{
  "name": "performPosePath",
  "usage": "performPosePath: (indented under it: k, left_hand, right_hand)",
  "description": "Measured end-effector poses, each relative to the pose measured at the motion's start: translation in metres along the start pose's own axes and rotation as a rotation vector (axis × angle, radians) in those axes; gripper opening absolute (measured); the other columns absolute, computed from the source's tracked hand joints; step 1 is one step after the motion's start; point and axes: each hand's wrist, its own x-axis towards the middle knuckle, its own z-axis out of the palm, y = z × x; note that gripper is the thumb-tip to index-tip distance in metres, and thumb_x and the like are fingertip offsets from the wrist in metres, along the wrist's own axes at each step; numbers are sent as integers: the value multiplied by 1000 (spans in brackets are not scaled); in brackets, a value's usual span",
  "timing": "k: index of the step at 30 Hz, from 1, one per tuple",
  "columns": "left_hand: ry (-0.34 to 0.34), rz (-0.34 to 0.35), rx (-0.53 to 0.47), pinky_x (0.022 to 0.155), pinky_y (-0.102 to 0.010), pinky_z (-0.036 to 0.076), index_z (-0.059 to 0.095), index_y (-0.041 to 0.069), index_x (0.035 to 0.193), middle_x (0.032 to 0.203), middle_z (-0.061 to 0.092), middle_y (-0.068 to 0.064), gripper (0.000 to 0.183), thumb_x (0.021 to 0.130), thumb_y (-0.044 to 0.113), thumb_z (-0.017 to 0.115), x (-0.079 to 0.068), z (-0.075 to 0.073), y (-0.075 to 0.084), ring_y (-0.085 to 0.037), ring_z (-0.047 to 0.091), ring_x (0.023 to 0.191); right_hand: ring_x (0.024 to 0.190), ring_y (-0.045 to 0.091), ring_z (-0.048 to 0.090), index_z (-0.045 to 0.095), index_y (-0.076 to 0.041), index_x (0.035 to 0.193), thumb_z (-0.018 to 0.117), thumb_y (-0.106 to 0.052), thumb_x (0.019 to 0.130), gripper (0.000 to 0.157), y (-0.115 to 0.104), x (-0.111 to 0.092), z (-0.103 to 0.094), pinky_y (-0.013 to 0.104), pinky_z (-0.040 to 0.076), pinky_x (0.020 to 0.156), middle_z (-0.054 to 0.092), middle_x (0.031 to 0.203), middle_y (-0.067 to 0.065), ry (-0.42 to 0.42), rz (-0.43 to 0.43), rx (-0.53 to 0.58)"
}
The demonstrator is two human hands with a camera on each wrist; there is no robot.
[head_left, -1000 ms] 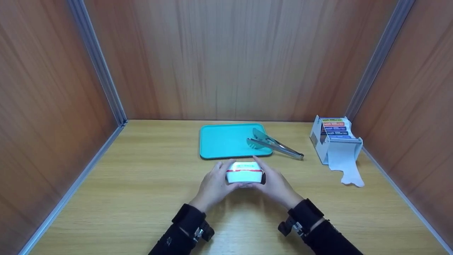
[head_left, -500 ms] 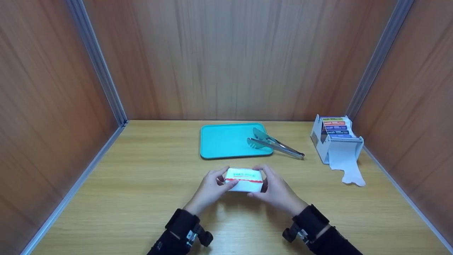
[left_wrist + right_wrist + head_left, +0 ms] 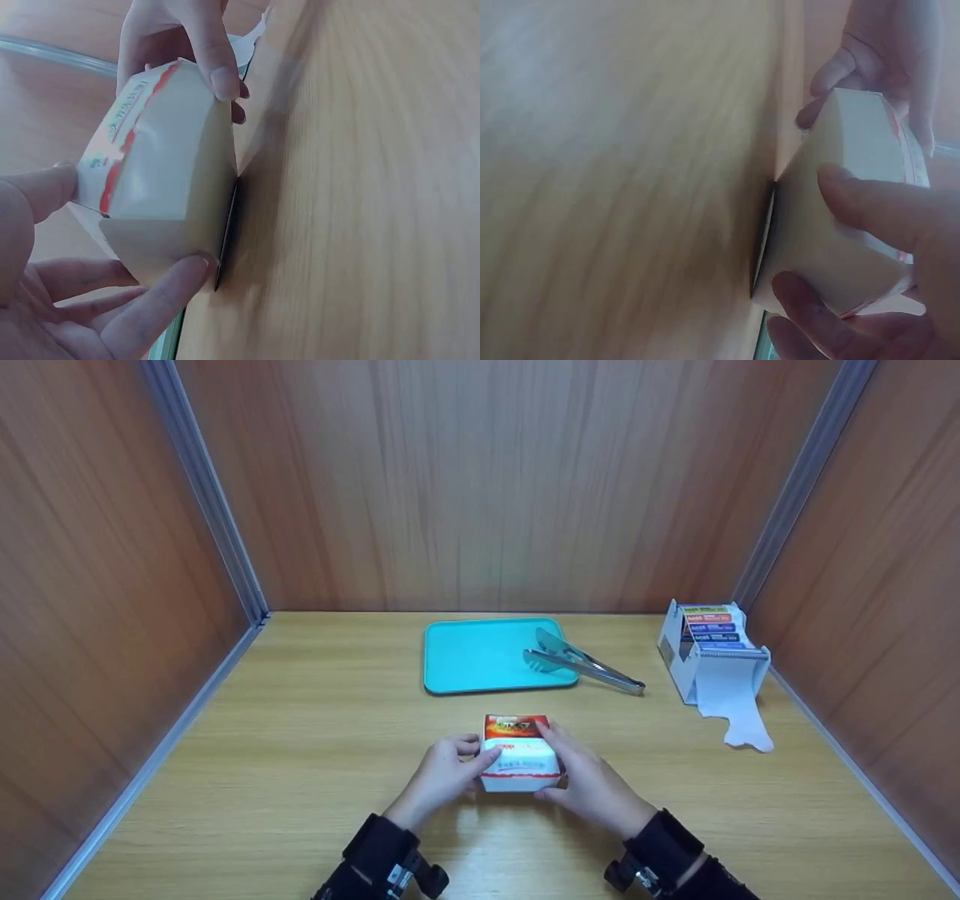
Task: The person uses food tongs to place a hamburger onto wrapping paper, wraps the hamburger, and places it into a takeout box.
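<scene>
A small white cardboard burger box point(image 3: 521, 780), with a red wavy line and a red-and-yellow printed panel, is close over the table in front of me. My left hand point(image 3: 439, 776) holds its left side, thumb on the top. On the opposite side my right hand point(image 3: 589, 784) grips it, index finger reaching onto the printed panel. In the left wrist view, the box point(image 3: 169, 157) shows a plain side, and its lower edge appears dark against the table. The right wrist view has the right thumb lying along the box point(image 3: 802, 240). The contents are hidden.
Behind the box lies a turquoise tray point(image 3: 472, 656). Metal tongs point(image 3: 592, 667) rest partly over its right edge. Far right stands a white dispenser point(image 3: 712, 649) of colourful packets, a torn white sheet point(image 3: 739, 720) hanging from its front. Wooden panels point(image 3: 495, 487) enclose the table.
The box has come nearer to me and lower in the head view. It has turned so its red printed panel shows. Both hands keep hold of it, the left thumb now over its top.
</scene>
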Motion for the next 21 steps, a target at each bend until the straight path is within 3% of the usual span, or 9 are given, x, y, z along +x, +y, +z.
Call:
performPosePath:
  k: [2,4,6,9,14,17,21]
  left_hand:
    - [0,-32,0,79,-35,63,70,-5,133,156,51,-26,52,99,33,78,-1,1,-2,-36,66,121]
    - [-9,-58,1,69,-32,61,69,-6,133,155,51,-25,51,99,30,79,-2,2,-6,-27,71,97]
    - [-9,-78,16,65,-29,59,67,-7,135,154,51,-23,54,99,31,79,-1,4,-9,-19,66,78]
    - [-10,-85,38,62,-28,57,66,-8,137,156,48,-21,55,102,34,75,1,8,-10,-17,63,70]
    - [39,-59,137,64,-26,55,66,-8,137,155,53,-22,56,104,36,71,8,16,-8,-19,67,81]
    - [96,-30,207,64,-31,56,70,-7,133,145,63,-23,50,103,33,73,9,19,-7,-29,72,83]
    - [161,6,242,94,-47,59,64,3,146,139,69,-18,53,101,28,77,8,20,-5,-33,73,113]
  right_hand:
    - [155,41,34,31,-17,169,89,-16,89,99,1,-2,2,56,36,121,24,174,19,-19,-13,-27]
    - [154,43,36,30,-18,169,88,-23,91,97,1,-4,3,57,38,120,23,174,20,-40,-11,-48]
    - [153,45,37,31,-19,169,86,-30,92,95,2,-4,3,58,38,119,24,173,22,-55,2,-60]
    - [153,44,37,33,-21,168,83,-36,95,90,2,-2,2,58,37,120,25,173,21,-51,27,-50]
    - [153,40,38,39,-21,165,82,-31,95,82,5,4,2,55,38,120,28,173,18,-5,43,-45]
    - [153,40,38,42,-20,163,84,-30,94,82,6,8,3,55,38,120,30,172,19,12,43,-48]
    - [153,40,39,42,-23,163,85,-31,92,84,7,11,2,55,37,121,32,171,19,7,53,-35]
